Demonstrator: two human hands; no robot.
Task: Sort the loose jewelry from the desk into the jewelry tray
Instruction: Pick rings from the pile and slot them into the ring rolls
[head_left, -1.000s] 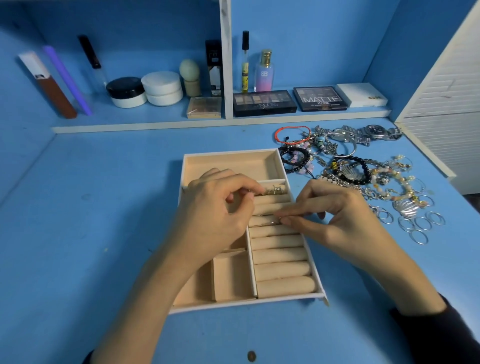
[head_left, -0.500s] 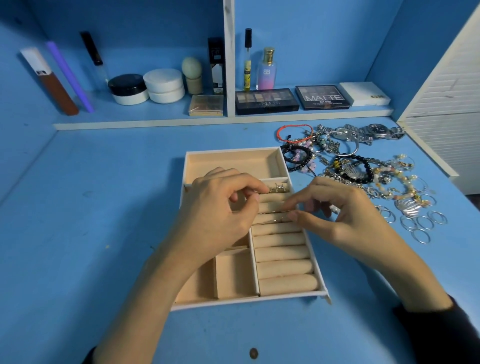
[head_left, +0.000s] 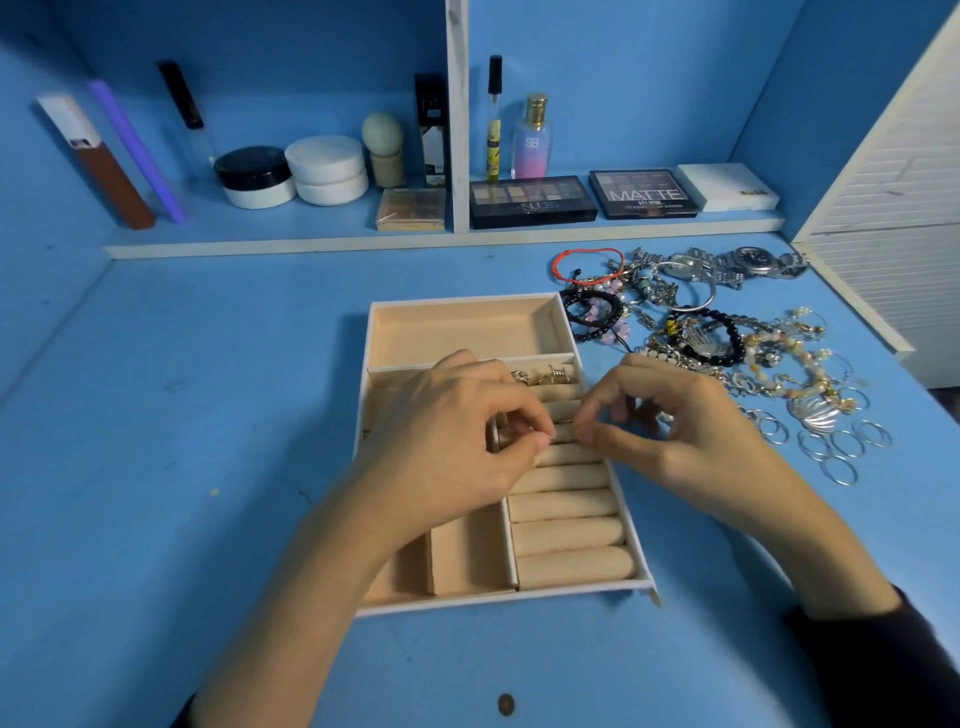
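Head view: you're clamping both grips, left hand (head_left: 457, 431) and right hand (head_left: 675, 436), on a thin metal piece (head_left: 562, 440), so be easing it level between the ring rolls (head_left: 566, 506) of the jewelry tray (head_left: 371, 332).

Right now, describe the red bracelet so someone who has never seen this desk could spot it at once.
On the blue desk, find the beige jewelry tray in the middle, then the pile of loose jewelry to its right. The red bracelet lies at the pile's far left corner, by the shelf ledge. It is the only red loop; the black bead bracelet sits just nearer.
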